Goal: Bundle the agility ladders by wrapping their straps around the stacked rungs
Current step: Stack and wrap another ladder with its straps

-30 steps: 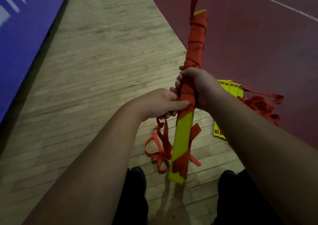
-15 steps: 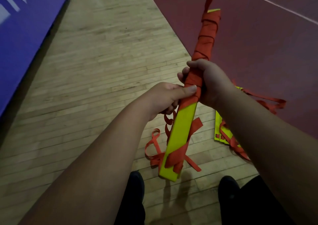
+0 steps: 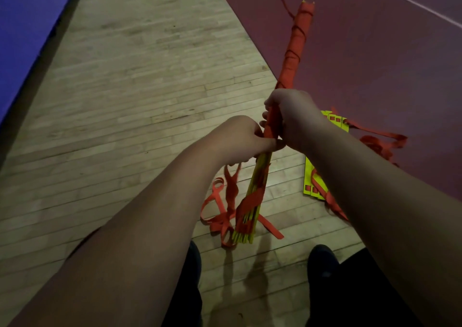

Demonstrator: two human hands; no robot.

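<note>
A pale wooden plank floor (image 3: 140, 81) runs up the middle of the view, meeting a dark red court surface (image 3: 375, 51) along a diagonal edge on the right, where a white line (image 3: 410, 2) crosses the far corner. A blue mat (image 3: 27, 34) lies along the floor's left edge. Two dark shoes (image 3: 322, 264) stand at the near edge.

The stacked rungs (image 3: 252, 214) are yellow slats held on edge, tilted away from the person above the floor. Their upper part is tightly wound in orange strap (image 3: 296, 41); the lower end is bare yellow with loose orange strap loops (image 3: 220, 206) hanging down to the planks. A second agility ladder (image 3: 312, 176), yellow with orange straps, lies on the floor beside the red edge, partly hidden by the right forearm.

The right hand (image 3: 295, 116) is closed around the wrapped middle of the bundle. The left hand (image 3: 240, 139), just below and touching it, has its fingers curled shut on the bundle at the edge of the wrapping.
</note>
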